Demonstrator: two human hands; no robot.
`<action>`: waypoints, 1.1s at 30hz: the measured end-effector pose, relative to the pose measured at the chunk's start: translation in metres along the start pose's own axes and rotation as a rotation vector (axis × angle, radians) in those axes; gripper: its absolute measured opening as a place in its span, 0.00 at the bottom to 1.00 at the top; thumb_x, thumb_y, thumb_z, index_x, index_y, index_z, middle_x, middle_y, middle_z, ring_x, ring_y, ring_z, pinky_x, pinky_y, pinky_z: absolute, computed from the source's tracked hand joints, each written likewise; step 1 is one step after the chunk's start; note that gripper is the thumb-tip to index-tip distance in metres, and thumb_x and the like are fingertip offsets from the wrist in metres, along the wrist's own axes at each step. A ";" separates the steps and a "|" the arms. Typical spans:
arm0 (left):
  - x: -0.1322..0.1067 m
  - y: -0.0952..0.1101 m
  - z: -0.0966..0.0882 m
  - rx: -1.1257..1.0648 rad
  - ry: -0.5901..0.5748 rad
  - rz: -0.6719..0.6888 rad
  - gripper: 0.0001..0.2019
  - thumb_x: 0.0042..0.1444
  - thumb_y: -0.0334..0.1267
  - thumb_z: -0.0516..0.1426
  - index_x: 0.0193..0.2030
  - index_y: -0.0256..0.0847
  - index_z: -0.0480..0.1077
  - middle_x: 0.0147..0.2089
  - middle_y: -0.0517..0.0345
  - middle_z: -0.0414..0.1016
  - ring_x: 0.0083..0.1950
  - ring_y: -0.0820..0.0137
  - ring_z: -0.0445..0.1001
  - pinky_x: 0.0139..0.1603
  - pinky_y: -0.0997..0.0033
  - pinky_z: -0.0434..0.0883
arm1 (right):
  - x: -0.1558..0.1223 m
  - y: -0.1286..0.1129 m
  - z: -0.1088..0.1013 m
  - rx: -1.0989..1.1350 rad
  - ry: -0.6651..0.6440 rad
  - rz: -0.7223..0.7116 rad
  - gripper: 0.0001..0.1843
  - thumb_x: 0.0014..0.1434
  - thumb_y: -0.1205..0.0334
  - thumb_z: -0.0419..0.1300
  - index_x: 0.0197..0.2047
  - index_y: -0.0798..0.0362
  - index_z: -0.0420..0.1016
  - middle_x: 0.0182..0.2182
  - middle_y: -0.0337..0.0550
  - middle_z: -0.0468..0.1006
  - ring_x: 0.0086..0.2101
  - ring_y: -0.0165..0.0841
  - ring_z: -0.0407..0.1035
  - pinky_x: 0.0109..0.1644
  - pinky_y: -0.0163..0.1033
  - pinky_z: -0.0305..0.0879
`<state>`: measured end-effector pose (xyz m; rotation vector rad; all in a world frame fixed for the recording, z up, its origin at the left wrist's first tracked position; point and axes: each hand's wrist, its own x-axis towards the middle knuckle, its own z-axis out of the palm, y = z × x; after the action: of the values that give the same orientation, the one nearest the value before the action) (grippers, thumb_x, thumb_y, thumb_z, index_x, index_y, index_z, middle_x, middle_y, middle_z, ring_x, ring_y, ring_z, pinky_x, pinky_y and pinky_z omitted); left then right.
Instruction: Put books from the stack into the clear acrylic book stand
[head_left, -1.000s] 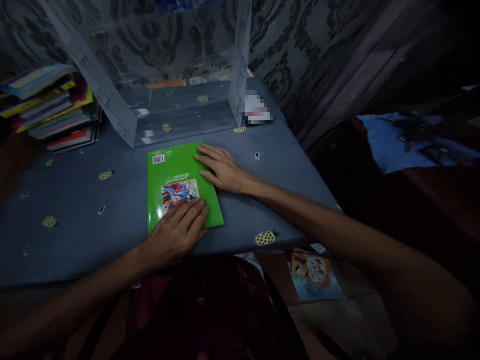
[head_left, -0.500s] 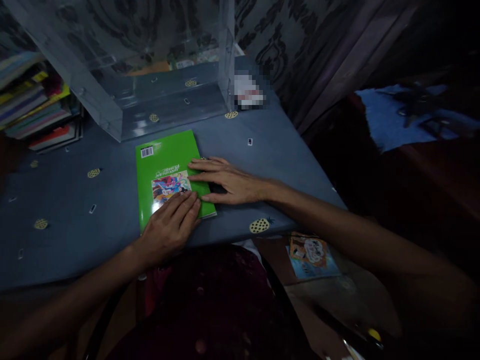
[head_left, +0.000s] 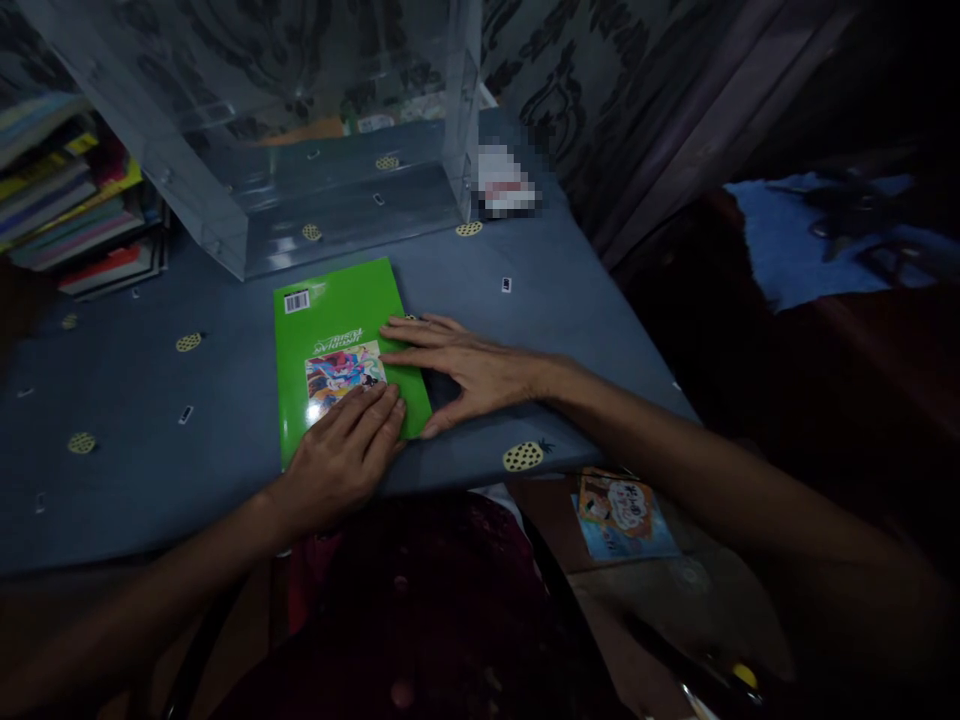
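A green book (head_left: 339, 300) lies flat near the table's front edge, with a barcode at its far left corner and a colourful picture in its middle; its lettering looks upside down from here. My left hand (head_left: 345, 435) rests flat across the near part of the cover, fingers stretched out side by side, hiding part of the picture. At the book's right edge is my right hand (head_left: 465, 365), fingers spread. Its fingertips touch the cover, and the thumb reaches the near right corner. Neither hand grasps the book.
A clear plastic box (head_left: 360, 220) stands behind the book. Stacked books (head_left: 82, 210) sit at the left on the blue tablecloth (head_left: 202, 450). A blurred white item (head_left: 506, 180) is by the box. Lower right lies a colourful booklet (head_left: 622, 515); farther right, a blue cloth (head_left: 795, 250).
My right thumb has moved down and outward to the book's near right corner, so that hand is spread wider. The left hand and the book stay nearly in place.
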<state>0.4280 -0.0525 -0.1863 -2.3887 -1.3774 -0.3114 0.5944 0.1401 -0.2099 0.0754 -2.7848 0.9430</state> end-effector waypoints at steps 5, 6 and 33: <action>-0.003 0.002 0.003 0.020 -0.021 0.008 0.16 0.67 0.33 0.56 0.58 0.27 0.71 0.58 0.38 0.78 0.62 0.54 0.74 0.62 0.54 0.73 | -0.002 0.000 0.003 -0.035 -0.002 -0.003 0.52 0.55 0.34 0.67 0.74 0.48 0.53 0.75 0.52 0.49 0.73 0.45 0.40 0.75 0.61 0.38; -0.005 0.003 0.005 0.008 -0.028 0.003 0.17 0.67 0.32 0.56 0.59 0.27 0.70 0.59 0.37 0.77 0.63 0.54 0.73 0.63 0.53 0.73 | -0.002 0.000 0.003 -0.041 0.001 -0.004 0.53 0.54 0.34 0.68 0.74 0.47 0.53 0.75 0.52 0.49 0.73 0.45 0.41 0.75 0.61 0.38; -0.015 -0.065 0.022 -0.269 -0.019 -0.368 0.18 0.72 0.42 0.49 0.65 0.41 0.65 0.64 0.45 0.72 0.65 0.56 0.70 0.64 0.45 0.70 | 0.056 0.038 -0.001 -0.173 0.158 0.253 0.42 0.67 0.37 0.54 0.73 0.55 0.56 0.73 0.61 0.51 0.73 0.50 0.41 0.72 0.65 0.46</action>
<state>0.3641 -0.0256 -0.1984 -2.3305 -1.8899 -0.6066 0.5358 0.1720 -0.2210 -0.3686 -2.7560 0.7176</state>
